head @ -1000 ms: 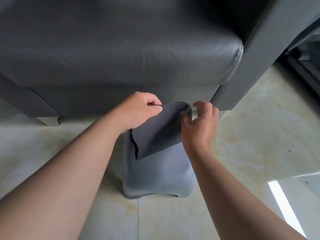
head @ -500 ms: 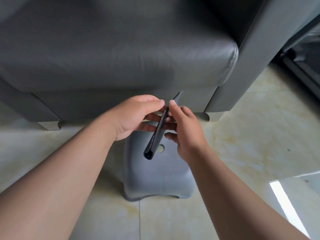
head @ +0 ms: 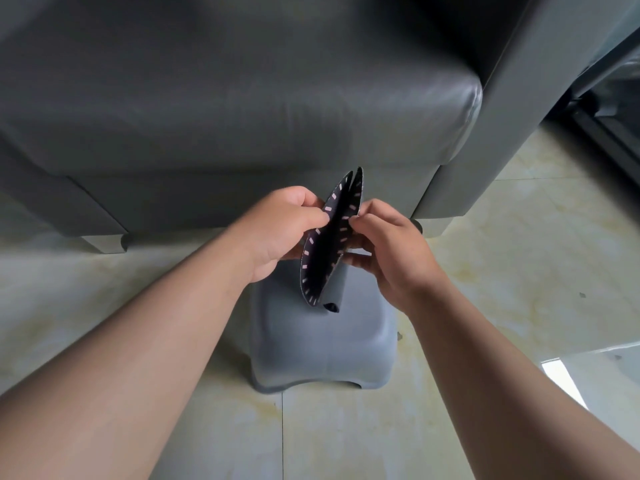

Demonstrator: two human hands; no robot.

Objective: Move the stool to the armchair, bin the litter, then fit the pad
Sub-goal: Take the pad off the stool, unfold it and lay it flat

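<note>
Since half a second ago the pad [head: 329, 244] has turned from nearly edge-on to slightly opened, so I now see its dark inner face with a row of pale dashes along each rim. It stands almost upright at the middle of the frame, folded like a half-shut book, its lower tip hanging just above the stool [head: 322, 344].

My left hand [head: 277, 233] pinches the left flap between thumb and curled fingers; my right hand [head: 388, 244] pinches the right flap the same way, the other fingers tucked behind the pad. Both hands are closed on the pad and nothing else.

The grey stool sits on the pale tiled floor [head: 519, 271] in the lower middle, close in front of the dark armchair [head: 242, 98] that fills the upper frame. I see no litter here, so I judge the first two steps are done and I am on the last: fitting the pad.

Next, I think, I must spread the two flaps apart, turn the dark dashed face downward, and lay the pad flat and centred on the seat. Which face belongs down is my guess only.
</note>
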